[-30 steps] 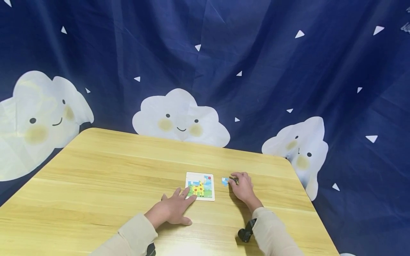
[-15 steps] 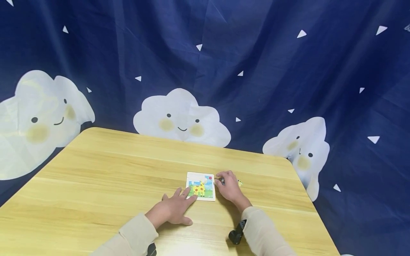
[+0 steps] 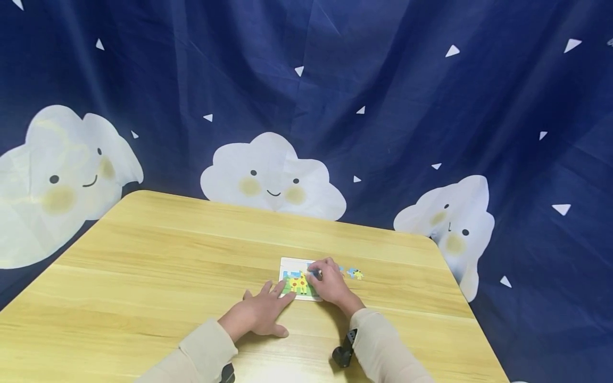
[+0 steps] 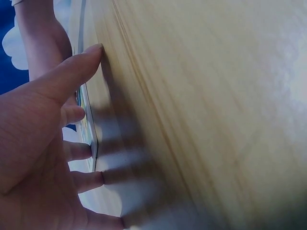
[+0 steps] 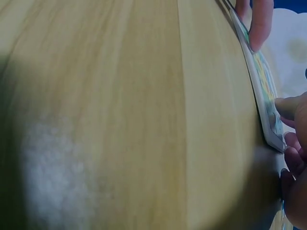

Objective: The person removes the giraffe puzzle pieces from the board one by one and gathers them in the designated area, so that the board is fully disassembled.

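Left hand [image 3: 261, 315]: fingers spread wide, gripping nothing, fingertips at the near left edge of the board
Giraffe puzzle board [image 3: 293, 264]: flat on the table [image 3: 201, 266], between the hands, upper left unfilled; probably light, stiff and apt to slide, best steadied at the rim
Right hand [image 3: 332, 283]: over the board's right side, thumb and forefinger brought close together; cannot tell whether a piece sits between them
Loose pieces [image 3: 355, 273]: beyond the right hand; likely thin and light, best pinched by opposite edges
Cloud curtain [image 3: 383, 96]: behind the table
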`<action>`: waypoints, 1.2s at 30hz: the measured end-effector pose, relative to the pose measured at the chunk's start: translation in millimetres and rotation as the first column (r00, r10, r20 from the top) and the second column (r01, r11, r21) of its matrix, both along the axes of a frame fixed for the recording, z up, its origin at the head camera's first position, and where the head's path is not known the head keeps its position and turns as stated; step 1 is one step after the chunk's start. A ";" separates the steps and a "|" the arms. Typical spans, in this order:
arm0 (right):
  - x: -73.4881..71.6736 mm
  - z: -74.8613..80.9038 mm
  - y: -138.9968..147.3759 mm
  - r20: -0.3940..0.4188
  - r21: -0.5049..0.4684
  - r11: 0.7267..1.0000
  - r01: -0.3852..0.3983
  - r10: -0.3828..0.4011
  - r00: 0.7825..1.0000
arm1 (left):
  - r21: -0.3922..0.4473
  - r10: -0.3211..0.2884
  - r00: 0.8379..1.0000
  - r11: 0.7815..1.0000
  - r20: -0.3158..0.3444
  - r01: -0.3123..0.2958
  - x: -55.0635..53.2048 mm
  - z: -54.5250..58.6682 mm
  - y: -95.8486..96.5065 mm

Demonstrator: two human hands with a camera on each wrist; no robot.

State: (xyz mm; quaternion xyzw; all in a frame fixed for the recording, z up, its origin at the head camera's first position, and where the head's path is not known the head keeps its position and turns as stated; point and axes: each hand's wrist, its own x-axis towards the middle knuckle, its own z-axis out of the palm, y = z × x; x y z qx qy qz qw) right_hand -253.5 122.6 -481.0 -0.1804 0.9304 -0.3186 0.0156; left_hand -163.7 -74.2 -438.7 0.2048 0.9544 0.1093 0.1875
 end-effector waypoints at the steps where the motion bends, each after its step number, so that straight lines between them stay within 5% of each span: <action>1: -0.1 -0.5 -0.4 -0.002 0.004 1.000 0.000 0.000 1.000 | 0.000 -0.001 1.000 1.000 -0.001 0.001 -0.1 -0.1 0.0; 36: -0.4 -5.6 -3.3 0.001 -0.024 0.998 0.060 -0.060 0.998 | -0.013 0.002 1.000 1.000 -0.007 -0.002 0.7 1.5 1.1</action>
